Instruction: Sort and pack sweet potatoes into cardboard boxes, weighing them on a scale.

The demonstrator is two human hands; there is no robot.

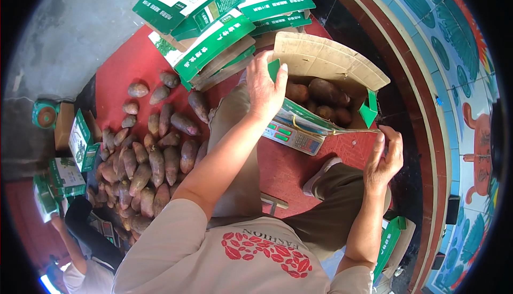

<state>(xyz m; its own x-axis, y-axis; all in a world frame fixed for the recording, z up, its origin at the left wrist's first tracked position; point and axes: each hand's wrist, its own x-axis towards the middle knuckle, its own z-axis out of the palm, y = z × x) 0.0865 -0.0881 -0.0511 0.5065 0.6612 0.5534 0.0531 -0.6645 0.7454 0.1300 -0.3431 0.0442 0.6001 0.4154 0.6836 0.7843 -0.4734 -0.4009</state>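
An open carton (332, 55) with brown inner walls stands in front of me, holding several reddish-brown tubers (327, 92) that look like sweet potatoes. Its raised far flap leans outward. My left hand (265, 86) grips the carton's left corner, with a small green flap between thumb and fingers. At the near right corner, my right hand (386, 157) pinches the edge of the near panel. Below that panel shows a digital scale (295, 137) with green displays and a keypad; the carton appears to rest on it, though its underside is hidden.
A large heap of tubers (141, 171) covers the red floor on my left. Green-and-white cartons (195, 5) are stacked at the far side. Another carton (394, 243) stands behind my right arm. At lower left a co-worker's arm (69, 240) reaches toward a carton (67, 176).
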